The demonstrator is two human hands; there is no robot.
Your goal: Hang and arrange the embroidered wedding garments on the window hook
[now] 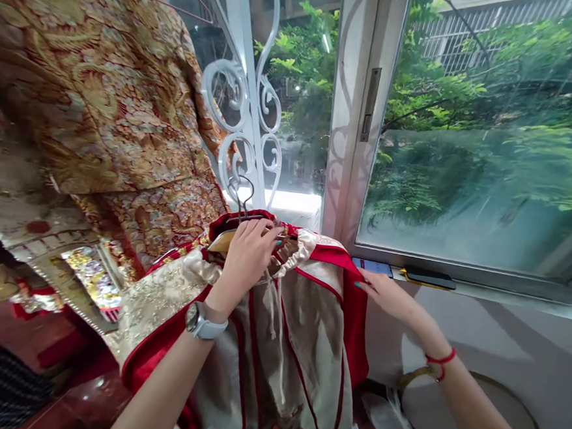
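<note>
A cream satin garment (288, 326) with red trim, gold embroidery and a gathered drawstring neck hangs in front of me on a hanger (243, 195). The hanger's wire hook shows above the red collar. My left hand (250, 254), wearing a watch (205, 321), is closed over the top of the garment at the hanger, and its fingers partly hide the neck opening. Off to the right, my right hand (388, 295) has its fingertips on the garment's wide red border (335, 254), which is drawn out sideways. The thumb of that hand is hidden behind the cloth.
A large gold brocade robe (103, 97) hangs at the left, close to the garment. White scrolled ironwork (247, 101) stands before the window (464, 188). Two phones, one with a lit screen (373, 267) and one dark (428, 277), lie on the sill. A round-rimmed object (488, 411) and plastic bag (389, 421) are low right.
</note>
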